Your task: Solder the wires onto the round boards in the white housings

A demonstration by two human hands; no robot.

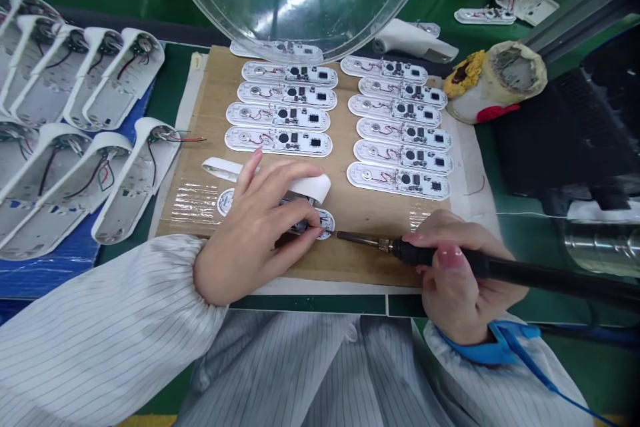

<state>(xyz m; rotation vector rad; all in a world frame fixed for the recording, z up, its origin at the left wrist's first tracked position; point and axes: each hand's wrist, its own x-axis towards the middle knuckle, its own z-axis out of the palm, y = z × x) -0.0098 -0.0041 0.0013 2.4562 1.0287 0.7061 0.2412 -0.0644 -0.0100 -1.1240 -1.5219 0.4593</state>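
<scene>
My right hand grips a soldering iron by its black handle. The iron's tip points left and ends close to the right end of a white circuit board; whether it touches cannot be made out. Over that board lies my left hand, thumb and forefinger pinched at the board's right end. What sits between those fingertips is hidden. Under the same hand is a white plastic housing, partly covered by the fingers. Its narrow end sticks out to the left.
Two columns of circuit boards lie on the cardboard. White housings with wires stand at the left. A clear round lens hangs above. At the right are a stained holder and a metal cylinder.
</scene>
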